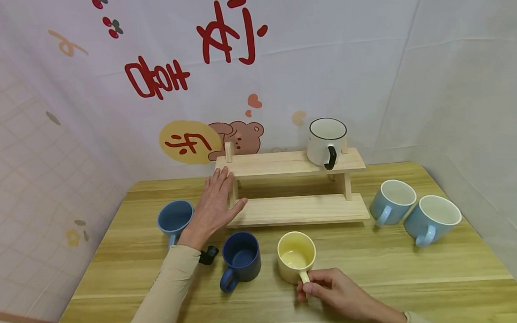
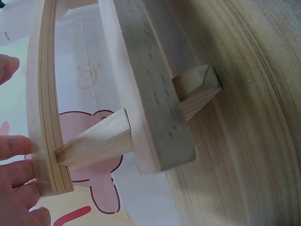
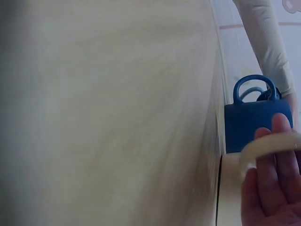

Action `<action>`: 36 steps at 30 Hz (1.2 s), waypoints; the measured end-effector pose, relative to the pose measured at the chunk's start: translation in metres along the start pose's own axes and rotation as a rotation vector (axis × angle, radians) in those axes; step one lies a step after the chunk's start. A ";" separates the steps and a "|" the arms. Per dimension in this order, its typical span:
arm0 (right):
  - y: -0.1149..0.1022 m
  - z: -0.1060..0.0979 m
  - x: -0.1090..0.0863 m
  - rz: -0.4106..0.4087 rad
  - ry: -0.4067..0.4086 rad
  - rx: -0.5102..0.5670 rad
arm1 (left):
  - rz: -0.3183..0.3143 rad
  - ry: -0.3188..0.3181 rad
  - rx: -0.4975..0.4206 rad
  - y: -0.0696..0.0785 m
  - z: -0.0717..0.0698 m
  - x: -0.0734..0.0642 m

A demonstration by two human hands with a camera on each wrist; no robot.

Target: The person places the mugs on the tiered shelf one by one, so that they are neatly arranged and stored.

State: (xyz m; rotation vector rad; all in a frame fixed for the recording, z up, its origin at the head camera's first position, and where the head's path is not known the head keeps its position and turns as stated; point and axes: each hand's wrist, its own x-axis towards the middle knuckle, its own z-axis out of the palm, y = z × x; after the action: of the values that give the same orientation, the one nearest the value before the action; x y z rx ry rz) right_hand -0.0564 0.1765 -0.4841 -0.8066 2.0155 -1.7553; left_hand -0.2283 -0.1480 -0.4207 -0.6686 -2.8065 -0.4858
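A wooden two-tier shelf stands at the back of the table. My left hand rests its spread, straight fingers against the shelf's left end; in the left wrist view the fingertips touch the end of the upper board. Between the thumb and fingers of my right hand is the handle of a pale yellow mug, which is upright in front of the shelf. The right wrist view shows fingers passing behind the cream handle. A dark blue mug stands left of the yellow one.
On the upper board sits a white mug with a black rim and handle. Two light blue mugs stand on the table at the right. A medium blue mug is at the left, beside my left wrist. A printed cloth hangs behind.
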 end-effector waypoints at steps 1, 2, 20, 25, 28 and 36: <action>0.000 0.000 -0.001 -0.006 0.025 -0.015 | 0.000 -0.001 0.001 0.000 0.000 0.000; 0.000 0.000 -0.001 -0.010 0.050 -0.035 | 0.001 -0.001 0.004 0.000 -0.001 0.000; -0.022 -0.014 0.010 -0.172 0.214 -0.086 | 0.001 0.000 0.006 0.000 0.000 -0.001; -0.036 -0.020 0.015 -0.175 0.260 -0.084 | 0.002 0.002 0.005 0.001 0.001 0.000; -0.043 -0.025 0.019 -0.184 0.284 -0.092 | 0.005 0.006 0.003 0.001 0.001 0.000; -0.060 -0.035 0.035 -0.270 0.342 -0.111 | 0.006 0.003 0.002 0.001 0.000 0.001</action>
State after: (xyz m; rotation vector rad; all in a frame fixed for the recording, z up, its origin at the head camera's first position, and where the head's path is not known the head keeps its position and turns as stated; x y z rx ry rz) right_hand -0.0936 0.1782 -0.4159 -0.8992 2.3311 -2.0634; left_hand -0.2287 -0.1469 -0.4205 -0.6744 -2.8009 -0.4826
